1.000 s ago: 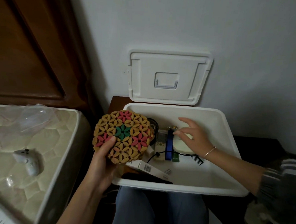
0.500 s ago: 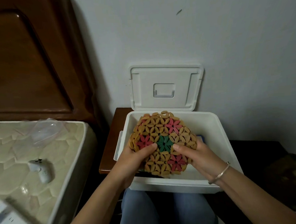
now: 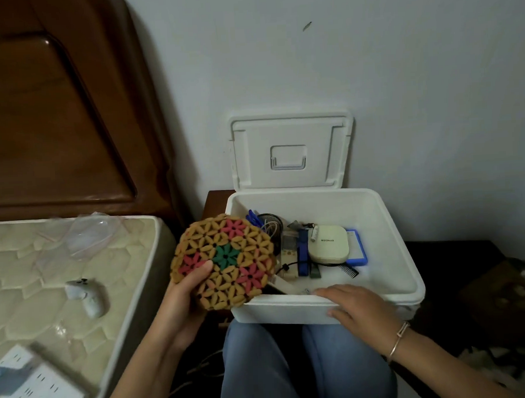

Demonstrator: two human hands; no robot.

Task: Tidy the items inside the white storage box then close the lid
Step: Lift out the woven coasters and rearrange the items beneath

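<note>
Left hand [image 3: 184, 297]: fingers held the flower mat [image 3: 225, 260] at the white storage box's [image 3: 404, 252] left rim.
Right hand [image 3: 355, 306]: fingers flat on the near rim.
Progress: contents looked unsorted; lid [image 3: 288, 130] upright, unclosed.

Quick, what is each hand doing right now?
Left hand: holding the round flower mat, thumb on its face.
Right hand: open, fingers resting on the front edge of the white box, holding nothing.
</note>
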